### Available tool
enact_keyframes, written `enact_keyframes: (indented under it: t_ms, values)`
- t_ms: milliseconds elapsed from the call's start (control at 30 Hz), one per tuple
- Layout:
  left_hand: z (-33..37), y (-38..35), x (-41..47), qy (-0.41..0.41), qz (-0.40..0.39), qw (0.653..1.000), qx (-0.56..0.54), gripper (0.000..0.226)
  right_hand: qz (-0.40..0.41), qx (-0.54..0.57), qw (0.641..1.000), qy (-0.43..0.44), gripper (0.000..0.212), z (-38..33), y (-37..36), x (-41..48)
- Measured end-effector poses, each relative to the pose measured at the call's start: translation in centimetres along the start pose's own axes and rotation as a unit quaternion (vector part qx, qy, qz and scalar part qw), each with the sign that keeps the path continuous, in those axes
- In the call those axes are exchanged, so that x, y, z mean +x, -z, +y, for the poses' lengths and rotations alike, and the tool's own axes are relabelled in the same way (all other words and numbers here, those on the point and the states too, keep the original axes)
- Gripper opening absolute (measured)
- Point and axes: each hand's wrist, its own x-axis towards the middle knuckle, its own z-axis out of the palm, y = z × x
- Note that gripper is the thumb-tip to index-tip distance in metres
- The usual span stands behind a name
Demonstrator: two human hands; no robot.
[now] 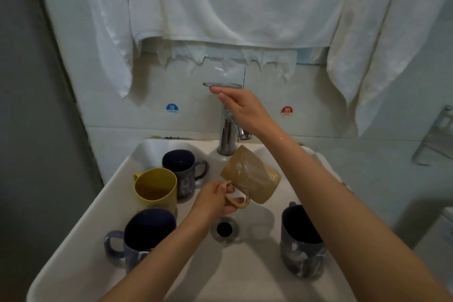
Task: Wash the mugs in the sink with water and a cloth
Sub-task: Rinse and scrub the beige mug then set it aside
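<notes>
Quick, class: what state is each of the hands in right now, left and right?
Left hand: closed, gripping the tan mug by its handle.
Right hand: open, straight fingers at the tap lever.

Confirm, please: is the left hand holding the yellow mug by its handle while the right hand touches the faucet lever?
Not quite. The head view shows the left hand holding the tan mug by its handle; the yellow mug stands free in the sink. The right hand does touch the faucet lever.
</notes>
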Motion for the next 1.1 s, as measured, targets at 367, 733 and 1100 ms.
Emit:
enact_keyframes:
  t_ms: [367,733,1100]
  values:
    - [0.4,-0.3,-0.5,-0.007,-0.007,1.000,0.008,0.030,0.008,0.095,0.994,-0.062,0.034,-0.9,1.0,0.4]
    - [0.3,-0.1,-0.6,0.000,-0.030,0.999,0.021,0.025,0.070,0.079,0.992,-0.064,0.026,3.3,3.3,-6.3]
    - [2.7,0.3,0.1,-0.220,0.051,0.893,0.389,0.024,-0.132,-0.088,0.983,-0.088,0.022,7.7,2.1,-11.3]
